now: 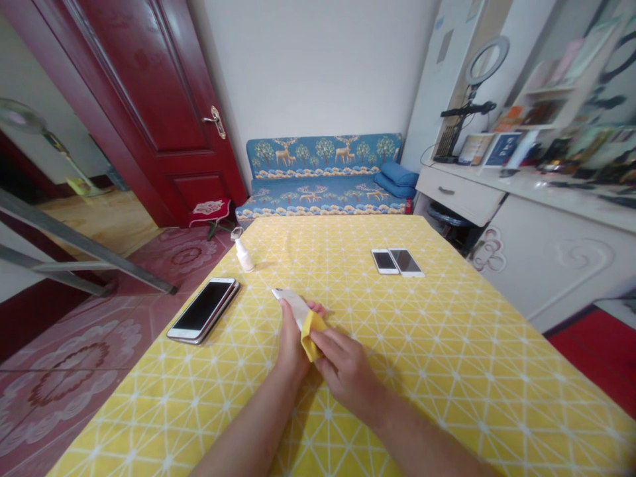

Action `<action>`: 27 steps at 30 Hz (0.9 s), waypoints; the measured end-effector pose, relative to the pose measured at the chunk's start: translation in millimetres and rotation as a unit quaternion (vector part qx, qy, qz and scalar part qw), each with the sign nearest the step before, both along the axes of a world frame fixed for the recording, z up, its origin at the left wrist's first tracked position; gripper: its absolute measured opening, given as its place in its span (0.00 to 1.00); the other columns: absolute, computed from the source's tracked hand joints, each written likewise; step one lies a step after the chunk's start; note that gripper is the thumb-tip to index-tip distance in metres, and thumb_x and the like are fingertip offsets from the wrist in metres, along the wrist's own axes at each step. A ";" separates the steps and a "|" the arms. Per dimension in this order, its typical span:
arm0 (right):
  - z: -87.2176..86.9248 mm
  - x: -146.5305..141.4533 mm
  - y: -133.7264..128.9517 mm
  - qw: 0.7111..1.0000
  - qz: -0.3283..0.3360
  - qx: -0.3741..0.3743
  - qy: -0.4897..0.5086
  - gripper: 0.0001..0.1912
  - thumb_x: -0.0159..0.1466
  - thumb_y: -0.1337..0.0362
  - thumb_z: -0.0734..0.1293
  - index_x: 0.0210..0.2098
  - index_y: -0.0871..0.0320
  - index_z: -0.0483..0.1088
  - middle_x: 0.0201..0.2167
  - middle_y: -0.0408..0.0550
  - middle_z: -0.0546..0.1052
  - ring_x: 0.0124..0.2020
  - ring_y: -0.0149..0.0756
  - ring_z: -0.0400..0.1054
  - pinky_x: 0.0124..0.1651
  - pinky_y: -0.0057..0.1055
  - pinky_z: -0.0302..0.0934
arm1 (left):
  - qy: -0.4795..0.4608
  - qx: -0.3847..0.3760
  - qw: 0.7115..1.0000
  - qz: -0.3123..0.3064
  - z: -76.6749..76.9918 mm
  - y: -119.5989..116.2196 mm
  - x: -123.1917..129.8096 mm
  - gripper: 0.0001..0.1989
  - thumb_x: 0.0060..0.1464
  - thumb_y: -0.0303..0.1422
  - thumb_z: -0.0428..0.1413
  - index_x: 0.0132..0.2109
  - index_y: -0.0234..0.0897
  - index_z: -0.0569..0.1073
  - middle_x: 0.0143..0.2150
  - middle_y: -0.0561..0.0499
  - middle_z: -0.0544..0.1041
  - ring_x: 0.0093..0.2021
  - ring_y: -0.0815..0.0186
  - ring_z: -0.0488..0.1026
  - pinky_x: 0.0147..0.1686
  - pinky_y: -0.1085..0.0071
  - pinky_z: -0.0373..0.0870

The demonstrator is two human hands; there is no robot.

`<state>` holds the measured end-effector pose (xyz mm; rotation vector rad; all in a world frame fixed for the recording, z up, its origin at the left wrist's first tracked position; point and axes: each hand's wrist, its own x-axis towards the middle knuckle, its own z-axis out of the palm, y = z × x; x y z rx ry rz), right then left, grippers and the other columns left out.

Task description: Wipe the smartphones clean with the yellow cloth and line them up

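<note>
My left hand [292,338] grips a white smartphone [294,305], held tilted above the table with its back side up; a camera spot shows at its far end. My right hand [348,364] pinches a yellow cloth [313,336] and presses it against the near end of that phone. The cloth hides the phone's lower part. To the left lies a stack of phones [203,311], the top one white-framed with a dark screen. A white spray bottle [243,257] stands upright beyond the stack. Two white phones [406,262] lie side by side farther back on the right.
A yellow patterned tablecloth [447,358] covers the table. Behind it stands a blue sofa [322,175]. A red stool [211,211] is by the red door [149,86]. On the right, a white dresser [546,225] carries bottles and a ring light [503,50].
</note>
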<state>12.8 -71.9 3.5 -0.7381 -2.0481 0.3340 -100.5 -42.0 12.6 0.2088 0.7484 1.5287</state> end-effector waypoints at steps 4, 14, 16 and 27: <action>0.5 1.0 0.3 1.000 0.018 0.025 -0.002 0.22 0.64 0.74 0.57 0.55 0.56 0.66 0.34 0.50 0.73 0.34 0.37 0.69 0.35 0.33 0.67 | 0.027 0.022 0.997 -0.061 3.0 -4.3 2.7 0.26 0.54 0.55 0.48 0.35 0.34 0.73 0.28 0.50 0.73 0.29 0.69 0.73 0.33 0.75 0.70; -1.1 26.7 33.2 0.990 -0.115 -0.018 0.082 0.24 0.65 0.73 0.55 0.58 0.51 0.64 0.42 0.50 0.71 0.43 0.36 0.68 0.44 0.34 0.66 | 0.153 -0.006 0.918 -0.366 -7.0 -20.1 8.0 0.33 0.52 0.59 0.46 0.33 0.30 0.75 0.24 0.43 0.75 0.20 0.65 0.71 0.23 0.71 0.66; -4.1 36.9 42.7 0.982 -0.167 -0.038 0.085 0.22 0.65 0.72 0.55 0.57 0.54 0.65 0.40 0.50 0.71 0.41 0.37 0.68 0.43 0.35 0.65 | 0.169 0.018 0.900 -0.401 -5.4 -22.5 7.9 0.31 0.53 0.57 0.46 0.34 0.30 0.75 0.26 0.44 0.75 0.19 0.67 0.70 0.21 0.71 0.65; 10.0 23.9 19.5 0.984 0.007 -0.176 -0.033 0.17 0.62 0.62 0.64 0.17 0.58 0.66 0.19 0.40 0.66 0.23 0.28 0.61 0.27 0.26 0.54 | 0.252 0.078 0.964 0.023 0.4 5.2 -16.4 0.30 0.49 0.43 0.60 0.58 0.41 0.65 0.33 0.54 0.73 0.24 0.75 0.67 0.21 0.81 0.60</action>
